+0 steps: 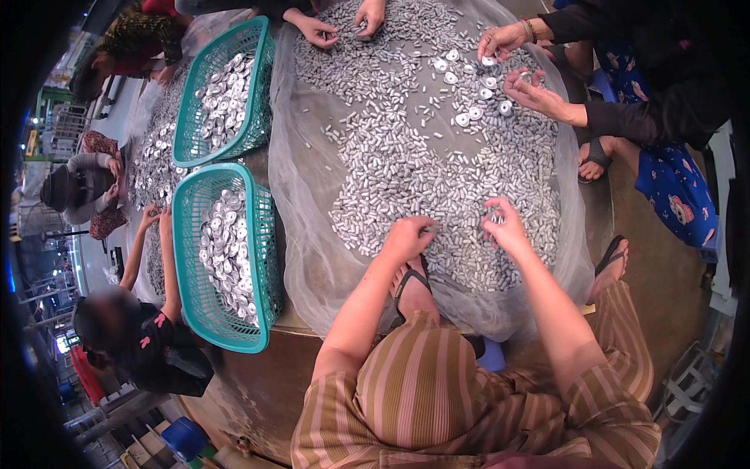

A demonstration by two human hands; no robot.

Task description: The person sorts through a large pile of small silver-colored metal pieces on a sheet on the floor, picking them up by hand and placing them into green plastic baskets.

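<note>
Small silvery cylinder-shaped metal pieces (391, 144) lie in a thick spread on a clear plastic sheet (303, 203) before me. My left hand (411, 238) is over the near left part of the spread, fingers curled inward; what they hold, if anything, is hidden. To its right, my right hand (508, 228) has its thumb and fingers bent together just above the pieces. Something small and greyish shows at its fingertips, too small to name. Round white-silver discs with a centre hole (462, 119) lie farther off, among the cylinders at the far right.
Two teal plastic baskets (261, 301) filled with similar discs stand left of the sheet. A co-worker's hands (539, 94) handle discs at the far right; another person's hands (316, 33) touch the pile's far edge. More people work at the left. My sandalled foot (414, 293) is by the sheet's near edge.
</note>
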